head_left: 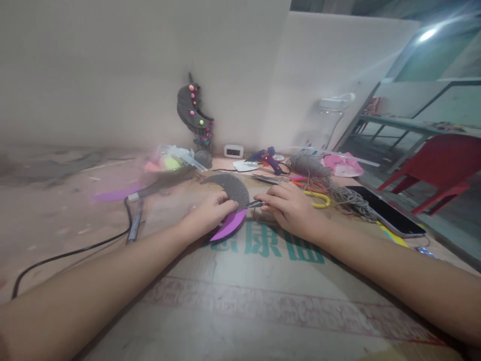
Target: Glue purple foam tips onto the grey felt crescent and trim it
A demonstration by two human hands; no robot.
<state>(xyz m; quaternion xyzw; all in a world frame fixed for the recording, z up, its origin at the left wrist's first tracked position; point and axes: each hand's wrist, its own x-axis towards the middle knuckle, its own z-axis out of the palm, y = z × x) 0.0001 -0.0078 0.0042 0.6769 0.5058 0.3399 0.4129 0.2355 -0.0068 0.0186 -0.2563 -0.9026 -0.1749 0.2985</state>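
Left hand [208,213]: your fingers are curled together over the inner edge of the crescent [230,193] and press it flat onto the cardboard [263,281]. This hold likely keeps it from sliding.
Right hand [287,208]: your thumb and forefinger pinch a dark slim piece [256,204] at the crescent's outer edge. You cannot tell whether it is yarn or a tool tip.
Crescent: it lies between your two sets of fingertips. The upper part is wrapped in grey, and the tip below your left fingers is bare purple.
Yarn pile [313,168]: it lies loose just beyond your right knuckles, probably so it stays within reach.
Scissors [319,200]: the yellow handles lie just beside your right fingers, on the outer side.
Clear bowl [165,168]: it stands beyond your left fingers, well apart. It holds small pink and yellow-green pieces, too blurred to identify.
Phone [387,213]: it lies face up, near your right wrist on the outer side.
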